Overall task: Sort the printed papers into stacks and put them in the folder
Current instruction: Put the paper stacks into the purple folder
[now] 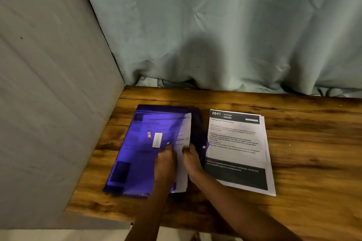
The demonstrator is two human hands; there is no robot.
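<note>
Folder (135,154) at left on the table (305,143), sheets (186,131) partly inside, paper stack (239,143) just right, curtain (215,35) behind.

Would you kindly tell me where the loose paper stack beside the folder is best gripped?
Pinch the paper stack at its near right corner, coming from the right: that corner lies free on the table, while its left edge meets the folder.

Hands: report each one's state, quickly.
Left hand: open, pressing on the purple folder.
Right hand: at the protruding papers; grip cannot be told.
</note>
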